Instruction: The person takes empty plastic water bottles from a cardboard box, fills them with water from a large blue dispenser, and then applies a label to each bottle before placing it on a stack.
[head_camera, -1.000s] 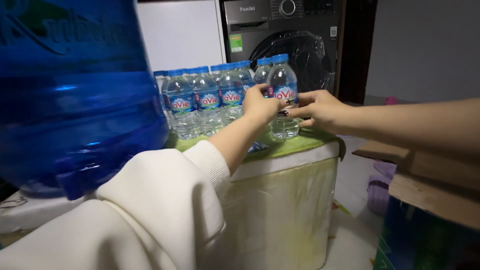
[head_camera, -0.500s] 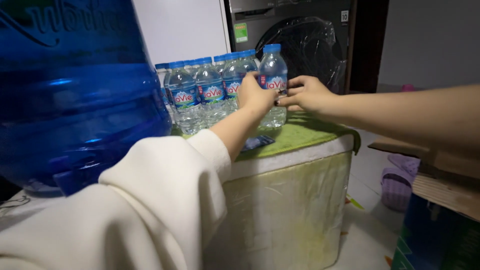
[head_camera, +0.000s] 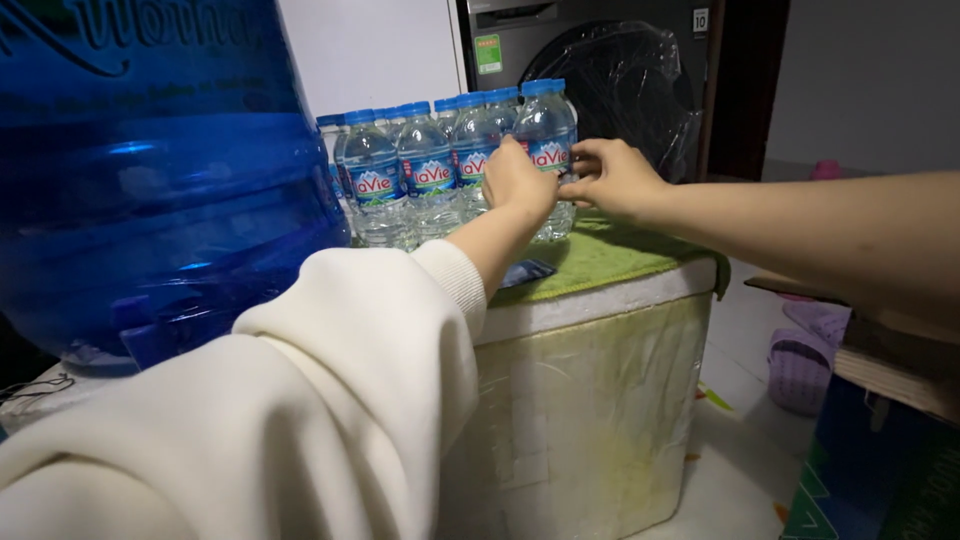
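Head view: both hands are meeting at one bottle (head_camera: 548, 150), the end one at the right of a row of small capped bottles (head_camera: 425, 170). The row is standing on a green cloth (head_camera: 610, 255) that is covering a pale box (head_camera: 590, 400).

The bottle is standing upright, its long axis vertical, blue cap on top, touching its neighbour in the row. It is lying straight ahead of the person, at the far side of the cloth, with a dark machine (head_camera: 610, 70) wrapped in plastic film just behind it.

The left hand (head_camera: 518, 185) is reaching in from the cream sleeve (head_camera: 330, 400) and is curling round the left side of the bottle at label height, fingers bent and pressed against it. The right hand (head_camera: 612, 178) is coming in from the right on a bare forearm, its fingers (head_camera: 583, 158) part curled and touching the right side of the same bottle near the label. How firmly either hand is closing cannot be told, since the far side of the bottle is hidden.

Both hands are equally near; the bottle is sitting between them, left hand on the row side, right hand on the free side.

A big blue jug (head_camera: 150, 170) is filling the near left, well apart from the hands.
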